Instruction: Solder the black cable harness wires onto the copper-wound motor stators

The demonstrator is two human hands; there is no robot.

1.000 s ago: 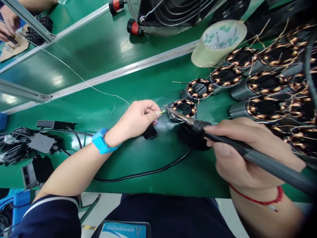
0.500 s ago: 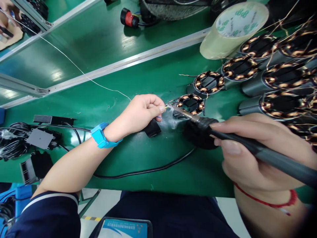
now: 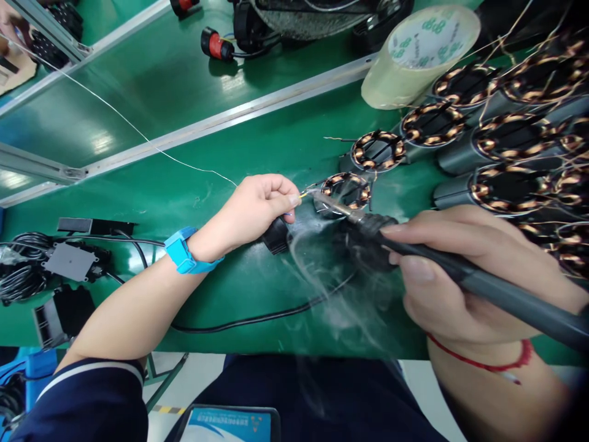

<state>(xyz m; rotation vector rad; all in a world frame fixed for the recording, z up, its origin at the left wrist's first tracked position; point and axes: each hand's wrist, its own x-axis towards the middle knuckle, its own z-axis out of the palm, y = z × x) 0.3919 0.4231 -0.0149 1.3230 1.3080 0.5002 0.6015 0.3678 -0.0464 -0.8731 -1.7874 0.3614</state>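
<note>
While smoke curled over the green bench mat [image 3: 221, 153], observed the following. Left hand [image 3: 255, 205], fingertips pinched together on thin yellow and blue lead wires [image 3: 301, 196], held at 9 o'clock of the nearest copper-wound motor stator [image 3: 345, 190]; bright blue wrist strap [image 3: 181, 252] worn on that wrist. Right hand [image 3: 460, 276], closed in a pen grip round the dark grey handle of a soldering iron [image 3: 414, 245], positioned at 4 o'clock of the same stator; thin red cord [image 3: 478, 362] worn at the wrist. Iron's metal tip laid at the wire ends, just beside the stator's 9 o'clock rim; actual contact not determinable through the smoke. Fine silver solder wire [image 3: 138, 132] run from 10 o'clock across the mat into the left hand. Black cable [image 3: 257, 319] looped at 6 o'clock of the hands. Further copper-wound stators [image 3: 501, 147] lying in rows at 2 o'clock, a large roll of clear tape [image 3: 414, 55] at 1 o'clock. Black plastic parts and coiled cables [image 3: 59, 270] grouped at 9 o'clock near the bench edge.
</note>
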